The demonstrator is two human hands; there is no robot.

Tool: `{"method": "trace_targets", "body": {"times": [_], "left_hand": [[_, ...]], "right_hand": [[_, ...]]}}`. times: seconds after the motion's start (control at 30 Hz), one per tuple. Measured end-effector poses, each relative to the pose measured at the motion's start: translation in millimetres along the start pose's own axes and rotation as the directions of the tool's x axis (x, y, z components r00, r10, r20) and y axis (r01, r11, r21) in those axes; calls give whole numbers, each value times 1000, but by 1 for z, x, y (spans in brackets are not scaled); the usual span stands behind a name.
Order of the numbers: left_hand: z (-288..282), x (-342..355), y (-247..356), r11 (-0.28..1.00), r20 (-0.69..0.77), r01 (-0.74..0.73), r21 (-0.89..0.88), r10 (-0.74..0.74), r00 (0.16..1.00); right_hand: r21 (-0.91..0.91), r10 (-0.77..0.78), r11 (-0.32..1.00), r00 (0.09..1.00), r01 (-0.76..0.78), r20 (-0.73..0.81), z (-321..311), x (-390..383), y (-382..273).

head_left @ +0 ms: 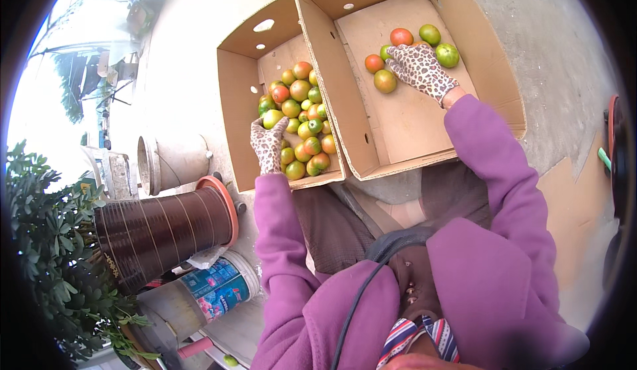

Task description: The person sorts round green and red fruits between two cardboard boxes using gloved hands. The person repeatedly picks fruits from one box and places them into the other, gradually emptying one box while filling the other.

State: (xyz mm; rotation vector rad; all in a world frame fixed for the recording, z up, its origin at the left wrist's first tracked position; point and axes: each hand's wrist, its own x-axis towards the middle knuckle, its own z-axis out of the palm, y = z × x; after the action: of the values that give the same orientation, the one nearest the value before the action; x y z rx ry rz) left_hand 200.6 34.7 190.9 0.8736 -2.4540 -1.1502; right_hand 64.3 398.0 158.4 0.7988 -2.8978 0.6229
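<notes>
Both my hands wear leopard-print gloves. My left hand (268,146) reaches into the left cardboard box (236,91), its thumb and fingers closed round a yellow-green tomato (272,119). Beside it lies a pile of red, orange and green tomatoes (300,91). In the right cardboard box (405,128), my right hand (422,70) is palm down with fingers stretched to the left, next to a small group of tomatoes. Around it are a red tomato (401,36), two green tomatoes (447,56) on the right, and a greenish-orange tomato (385,81). Whatever lies under that palm is hidden.
The boxes stand side by side on a concrete floor (564,52), in front of my knees. To the left are a white bucket (189,163), a brown ribbed pot (166,231) and a bucket with a blue label (215,287). Leafy plants (53,250) fill the far left.
</notes>
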Motion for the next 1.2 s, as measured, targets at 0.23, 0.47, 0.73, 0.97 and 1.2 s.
{"method": "trace_targets", "body": {"times": [0.23, 0.47, 0.73, 0.97, 1.2], "left_hand": [[81, -147, 68, 940, 90, -164, -299, 199, 976], [101, -149, 70, 779, 8, -558, 287, 580, 815], [100, -143, 57, 748, -74, -584, 317, 633, 770], [99, -144, 63, 821, -89, -459, 338, 514, 853], [93, -156, 103, 831, 35, -165, 531, 173, 984]], "right_hand": [[-68, -57, 997, 991, 49, -124, 10, 2, 2], [-50, -111, 994, 966, 102, -233, 11, -3, -6], [-18, 36, 999, 905, -32, 423, 0, -25, -9], [85, -102, 994, 886, 71, 453, -9, -29, -22], [94, -130, 990, 923, 102, 361, 8, -21, -16]]}}
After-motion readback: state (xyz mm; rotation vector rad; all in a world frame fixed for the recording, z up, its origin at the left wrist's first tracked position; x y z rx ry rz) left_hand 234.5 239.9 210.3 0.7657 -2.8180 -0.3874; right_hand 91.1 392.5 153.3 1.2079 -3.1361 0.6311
